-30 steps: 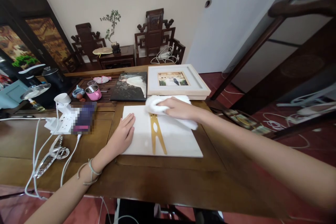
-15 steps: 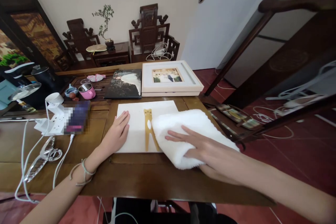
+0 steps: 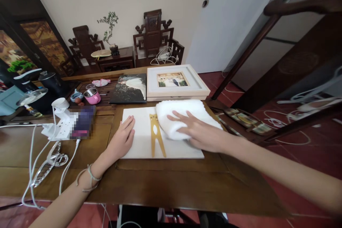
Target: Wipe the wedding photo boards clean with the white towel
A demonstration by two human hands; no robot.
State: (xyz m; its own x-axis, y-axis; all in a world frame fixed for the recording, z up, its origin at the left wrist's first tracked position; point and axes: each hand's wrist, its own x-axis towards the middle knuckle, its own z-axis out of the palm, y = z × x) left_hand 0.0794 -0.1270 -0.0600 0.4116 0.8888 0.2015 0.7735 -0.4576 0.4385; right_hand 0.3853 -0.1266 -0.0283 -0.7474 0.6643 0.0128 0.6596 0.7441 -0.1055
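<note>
Pink mug [image 3: 93, 98], framed pic [image 3: 172, 81] beside dk canvas [image 3: 127, 89], clear clip [image 3: 50, 161] nr wht cables [image 3: 77, 143], bonsai [image 3: 110, 21] btwn chairs [image 3: 153, 37]

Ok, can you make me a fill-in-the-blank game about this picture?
1. The right hand is on the fluffy cloth, which is coloured ____.
2. The left hand touches the board on its ____ side.
3. The gold shape has ____ long legs.
4. Outside, the cup is ____.

Missing words: white; left; two; pink.

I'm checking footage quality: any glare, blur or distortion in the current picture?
Head view: soft sheen on the wooden table, right hand slightly soft; head view, too: wide-angle stretching towards the edges, and pixelation over a purple object.
</note>
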